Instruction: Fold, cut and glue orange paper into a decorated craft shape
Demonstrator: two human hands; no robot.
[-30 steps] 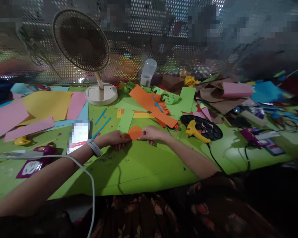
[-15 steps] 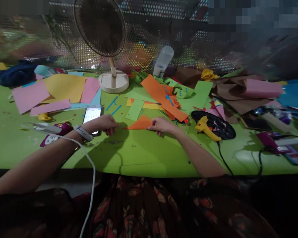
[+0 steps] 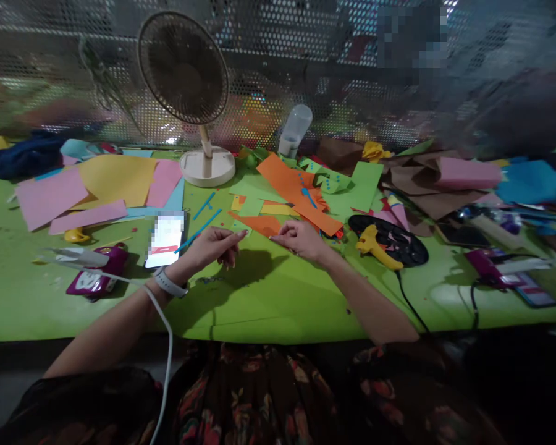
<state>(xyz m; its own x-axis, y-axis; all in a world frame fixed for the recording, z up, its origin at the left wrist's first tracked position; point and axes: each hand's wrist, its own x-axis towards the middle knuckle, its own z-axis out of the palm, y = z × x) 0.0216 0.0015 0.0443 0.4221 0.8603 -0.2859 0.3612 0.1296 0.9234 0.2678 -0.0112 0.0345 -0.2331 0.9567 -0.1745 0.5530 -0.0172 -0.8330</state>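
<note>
An orange paper piece (image 3: 259, 223) lies flat on the green table (image 3: 269, 296). My right hand (image 3: 299, 238) rests at its right end, fingers curled and pressing its edge. My left hand (image 3: 215, 245), with a grey watch on the wrist, hovers just left of the paper, thumb and fingers pinched together, nothing visible between them. A phone (image 3: 165, 238) with a lit screen lies left of my left hand.
A small fan (image 3: 185, 86) stands at the back. Pink, yellow and orange paper sheets (image 3: 97, 185) are spread left and centre, brown and pink paper at right. A yellow glue gun (image 3: 375, 246) rests on a black tray. A purple device (image 3: 95, 278) lies near a white cable.
The orange piece, held up between both hands a second ago, now lies flat. My left hand has let go and drawn back to the left; my right hand stays on the paper.
</note>
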